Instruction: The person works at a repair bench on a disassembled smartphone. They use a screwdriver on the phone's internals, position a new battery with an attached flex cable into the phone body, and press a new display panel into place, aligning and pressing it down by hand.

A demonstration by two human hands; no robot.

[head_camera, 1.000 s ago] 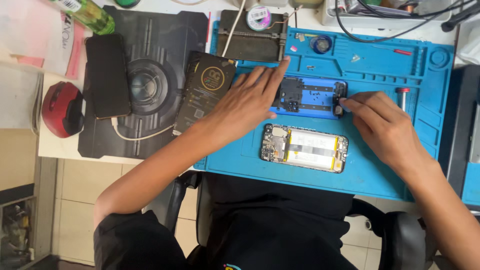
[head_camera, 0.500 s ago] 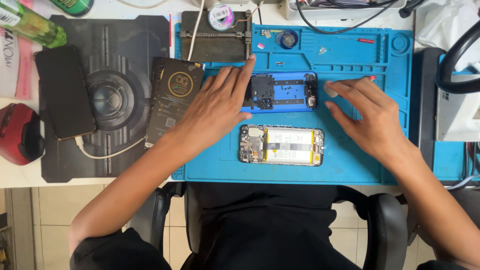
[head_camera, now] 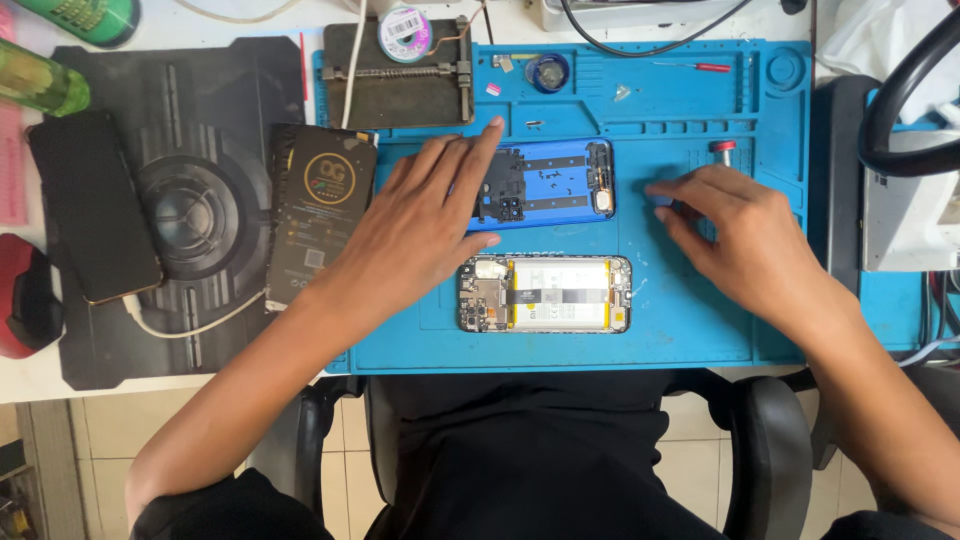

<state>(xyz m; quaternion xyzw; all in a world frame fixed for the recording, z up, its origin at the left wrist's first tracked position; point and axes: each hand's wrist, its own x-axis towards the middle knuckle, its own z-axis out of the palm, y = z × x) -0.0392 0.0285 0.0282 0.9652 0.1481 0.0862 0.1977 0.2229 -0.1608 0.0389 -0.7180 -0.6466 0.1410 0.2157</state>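
Blue rubber work mat (head_camera: pixel 700 330) covers the desk. On it lies a blue phone back cover (head_camera: pixel 560 180), inside facing up. The left hand (head_camera: pixel 420 225) lies flat and open on the cover's 9 o'clock end, fingers spread. The right hand (head_camera: pixel 745 235) rests at 3 o'clock of the cover, just beside it, fingers bent down on the mat, gripping nothing I can see. At 6 o'clock of the cover sits 1 opened phone (head_camera: pixel 545 293), its battery showing. A black phone (head_camera: pixel 92 205) lies far at 9 o'clock.

black phone (head_camera: pixel 92 205) (cable attached), solder spool (head_camera: pixel 405 22), green bottle (head_camera: pixel 40 80), red-handled screwdriver (head_camera: pixel 700 67)
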